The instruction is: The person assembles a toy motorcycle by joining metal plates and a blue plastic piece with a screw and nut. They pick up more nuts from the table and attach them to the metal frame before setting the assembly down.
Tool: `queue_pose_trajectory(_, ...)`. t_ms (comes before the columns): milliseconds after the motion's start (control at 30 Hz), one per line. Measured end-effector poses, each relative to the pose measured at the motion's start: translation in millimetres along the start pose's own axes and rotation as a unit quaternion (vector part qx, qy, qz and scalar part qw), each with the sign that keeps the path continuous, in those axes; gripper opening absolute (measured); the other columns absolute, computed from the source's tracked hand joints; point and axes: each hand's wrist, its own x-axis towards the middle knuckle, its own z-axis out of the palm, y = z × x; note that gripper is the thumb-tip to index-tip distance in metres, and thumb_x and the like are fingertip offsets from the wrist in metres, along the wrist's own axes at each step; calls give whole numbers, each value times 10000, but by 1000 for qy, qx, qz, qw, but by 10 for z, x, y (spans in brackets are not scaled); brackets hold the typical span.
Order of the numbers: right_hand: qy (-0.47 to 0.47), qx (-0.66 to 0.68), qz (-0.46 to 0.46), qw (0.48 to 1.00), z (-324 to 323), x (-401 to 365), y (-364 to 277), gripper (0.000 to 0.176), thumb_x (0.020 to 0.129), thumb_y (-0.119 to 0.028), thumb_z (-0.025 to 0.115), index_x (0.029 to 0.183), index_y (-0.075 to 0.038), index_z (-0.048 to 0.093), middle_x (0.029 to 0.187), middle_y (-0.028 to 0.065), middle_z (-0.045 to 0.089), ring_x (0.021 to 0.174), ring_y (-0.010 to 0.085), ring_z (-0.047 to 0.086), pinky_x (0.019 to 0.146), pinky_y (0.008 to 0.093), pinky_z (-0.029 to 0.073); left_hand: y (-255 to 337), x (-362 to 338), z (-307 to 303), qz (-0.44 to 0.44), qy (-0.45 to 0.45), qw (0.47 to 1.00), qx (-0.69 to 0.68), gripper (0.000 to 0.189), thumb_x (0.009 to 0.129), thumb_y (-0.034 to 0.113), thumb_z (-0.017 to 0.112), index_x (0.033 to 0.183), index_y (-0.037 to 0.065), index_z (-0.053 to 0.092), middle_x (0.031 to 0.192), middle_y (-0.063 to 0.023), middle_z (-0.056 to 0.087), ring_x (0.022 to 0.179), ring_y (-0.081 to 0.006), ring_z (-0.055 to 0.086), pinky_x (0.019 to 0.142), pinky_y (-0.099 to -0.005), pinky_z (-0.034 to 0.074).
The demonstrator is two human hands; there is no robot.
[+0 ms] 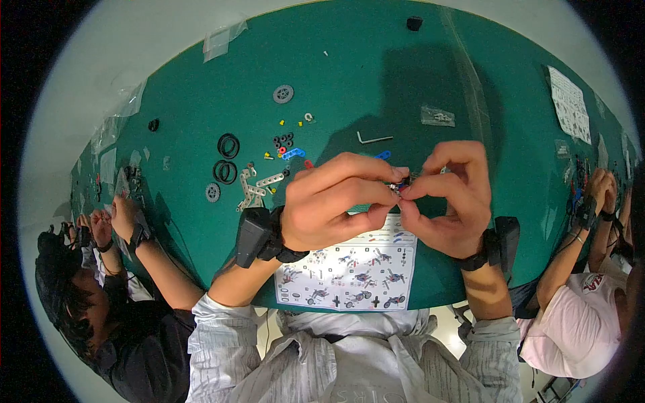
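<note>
My left hand (342, 198) and my right hand (453, 201) meet above the table's front part, fingertips pinched together on a small toy-model assembly (402, 187). Bits of red, blue and dark colour show between the fingers; most of it is hidden. Below the hands lies a printed instruction sheet (346, 279) with step drawings. Just beyond them are an L-shaped hex key (374, 139) and a blue piece (382, 156), partly covered by my left hand. To the left of that hand lie pale perforated strips (251, 191) and a blue perforated strip (293, 154).
Black rubber rings (228, 146), grey wheel discs (283, 94), small black pieces (283, 141) and yellow bits lie further left. A small clear bag (438, 116) of parts sits beyond my right hand. People work at both sides; another sheet (569, 104) lies far right.
</note>
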Motion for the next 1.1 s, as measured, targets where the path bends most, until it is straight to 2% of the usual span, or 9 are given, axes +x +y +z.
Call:
queue_pose_trajectory(133,20,6,-8,1000,35,18,20,293,667,54,803,892,-97,691,1187,136,578,933,241,623,761,326,531,-10,-6,16,-4,8,1000,-7,260,741,-92,789,958,4,682,1076,-158,682,983,-277,736,821,-337,623)
queue_pose_trajectory(433,-36,57,7,998,36,38,37,257,712,67,796,922,-34,686,1107,141,689,973,265,706,809,336,563,18,24,-38,-33,11,999,7,258,712,-78,808,925,7,690,1024,-165,705,916,-257,730,777,-332,606)
queue_pose_trajectory(767,-21,31,11,999,52,33,6,242,725,70,790,922,-30,691,1082,139,701,944,261,714,782,322,566,-4,26,-33,-41,19,999,16,241,704,-63,816,898,5,691,1010,-160,710,914,-253,728,784,-340,596)
queue_pose_trajectory(967,-17,31,14,999,104,10,32,241,749,72,781,949,-25,687,1085,138,705,916,258,723,753,312,575,17,25,-41,-81,18,996,27,241,678,-70,806,871,22,693,999,-146,708,881,-226,721,742,-310,574)
queue_pose_trajectory(1100,-21,19,11,1000,123,9,54,244,760,63,782,964,-23,680,1069,139,702,903,259,724,746,309,576,2,23,-34,-134,25,991,-13,234,684,-81,790,873,17,692,999,-134,704,844,-169,700,700,-268,553)
